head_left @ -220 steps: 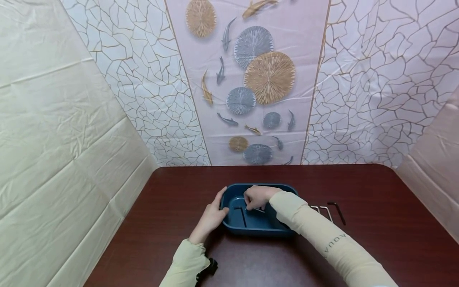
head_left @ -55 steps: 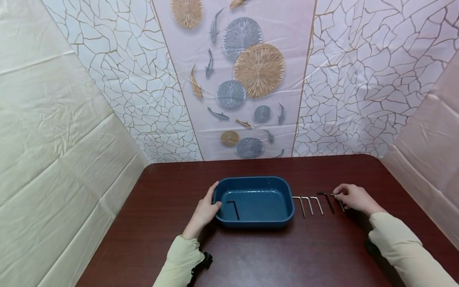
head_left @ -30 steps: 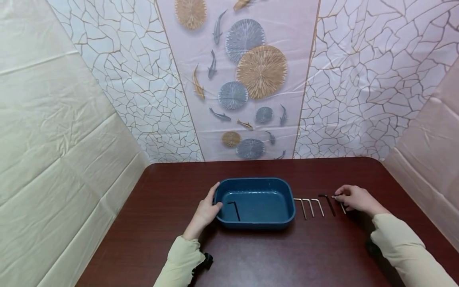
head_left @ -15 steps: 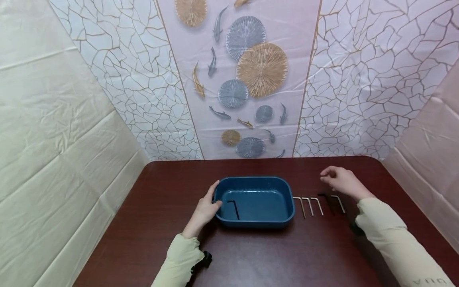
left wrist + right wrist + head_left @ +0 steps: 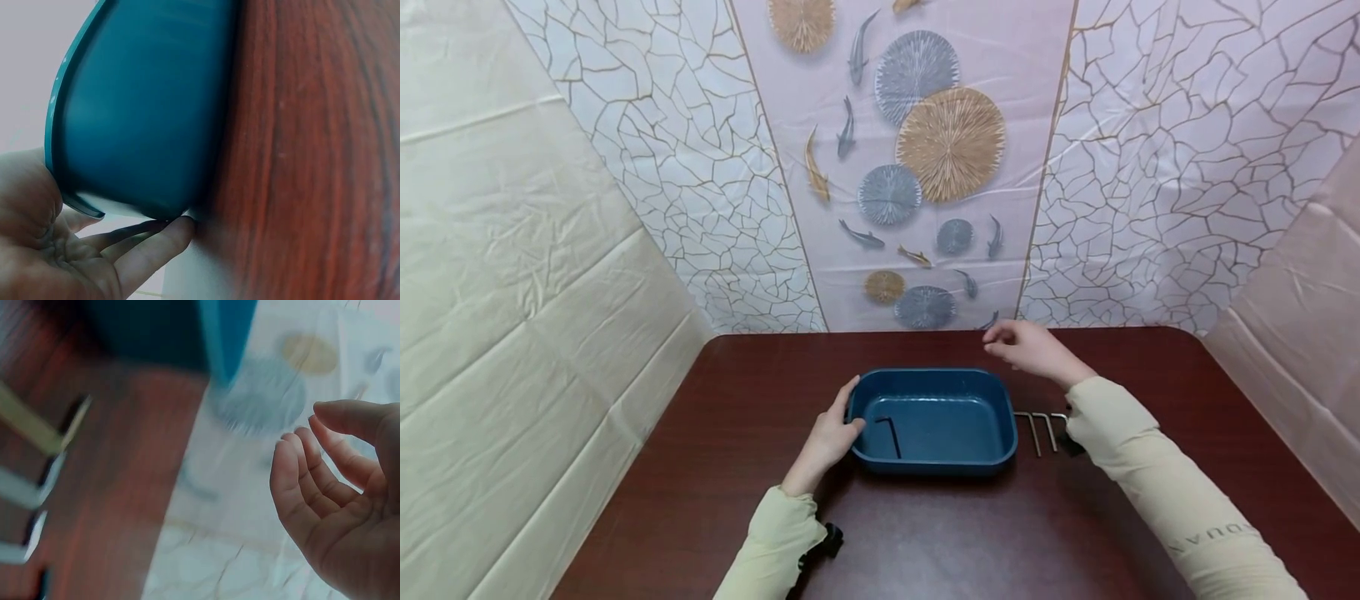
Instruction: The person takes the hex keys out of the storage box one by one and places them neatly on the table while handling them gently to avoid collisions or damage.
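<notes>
My left hand [image 5: 826,437] grips the left end of a blue plastic tray [image 5: 934,468], thumb over the rim and fingers along the outer wall. In the left wrist view, fingertips press the tray's outer wall [image 5: 144,112] close to the tabletop. A black hex key [image 5: 892,437] lies inside the tray toward the left. My right hand [image 5: 1033,348] hovers behind the tray's back right corner, fingers loosely curled and holding nothing. Right of the tray, hex keys lie side by side: a bronze-toned one [image 5: 1035,435], then a silver one [image 5: 1049,433]. My right sleeve hides others farther right.
Everything stands on a dark red-brown wooden table [image 5: 940,533]. A patterned cloth wall [image 5: 955,250] rises behind the table, with pale cloth walls on both sides. A black wrist strap [image 5: 832,540] shows at my left cuff.
The silver hex key from the tray lies at the row's right end, released by my right hand, which has lifted and moved left toward the tray. My left hand stays on the tray.
</notes>
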The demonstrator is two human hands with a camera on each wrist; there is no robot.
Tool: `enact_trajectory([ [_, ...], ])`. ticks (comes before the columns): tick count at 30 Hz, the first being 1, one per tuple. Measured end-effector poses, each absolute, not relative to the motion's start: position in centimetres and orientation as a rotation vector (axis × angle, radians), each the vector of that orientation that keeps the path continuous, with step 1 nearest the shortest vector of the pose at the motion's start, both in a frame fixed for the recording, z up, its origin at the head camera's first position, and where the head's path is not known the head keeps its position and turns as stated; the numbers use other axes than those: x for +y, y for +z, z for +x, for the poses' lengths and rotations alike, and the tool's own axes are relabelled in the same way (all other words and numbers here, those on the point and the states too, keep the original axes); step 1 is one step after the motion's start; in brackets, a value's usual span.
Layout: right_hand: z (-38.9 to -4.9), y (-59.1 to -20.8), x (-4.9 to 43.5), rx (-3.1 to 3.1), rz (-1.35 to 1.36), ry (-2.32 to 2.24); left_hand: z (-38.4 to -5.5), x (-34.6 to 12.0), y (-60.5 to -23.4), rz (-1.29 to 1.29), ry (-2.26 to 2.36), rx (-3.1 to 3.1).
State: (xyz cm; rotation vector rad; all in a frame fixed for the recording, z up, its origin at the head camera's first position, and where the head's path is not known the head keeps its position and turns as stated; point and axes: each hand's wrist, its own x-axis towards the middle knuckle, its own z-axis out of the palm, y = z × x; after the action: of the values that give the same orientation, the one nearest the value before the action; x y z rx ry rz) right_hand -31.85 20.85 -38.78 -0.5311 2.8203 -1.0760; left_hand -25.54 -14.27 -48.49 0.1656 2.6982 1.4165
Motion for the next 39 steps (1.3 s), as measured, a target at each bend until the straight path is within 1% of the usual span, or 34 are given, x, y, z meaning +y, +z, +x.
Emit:
enact_trajectory([
  [6,-32.1,-37.4,16.3,2.785,-0.671,-1.096,-25.3,-14.4,-48.5,0.163,1.426,2.681],
  [14,-32.0,-37.0,12.7,2.7,-0.79,-1.09,-25.3,-14.2,-48.4,0.173,1.433,2.688],
  [29,-32.9,-39.4,9.2,2.638,-1.065,-0.882,-25.8,-14.2,-48.4,0.15,1.404,2.699],
  [39,-33.4,-40.9,7.7,2.567,-1.125,-0.747,-25.6,-14.4,-48.2,0.14,1.423,2.686],
])
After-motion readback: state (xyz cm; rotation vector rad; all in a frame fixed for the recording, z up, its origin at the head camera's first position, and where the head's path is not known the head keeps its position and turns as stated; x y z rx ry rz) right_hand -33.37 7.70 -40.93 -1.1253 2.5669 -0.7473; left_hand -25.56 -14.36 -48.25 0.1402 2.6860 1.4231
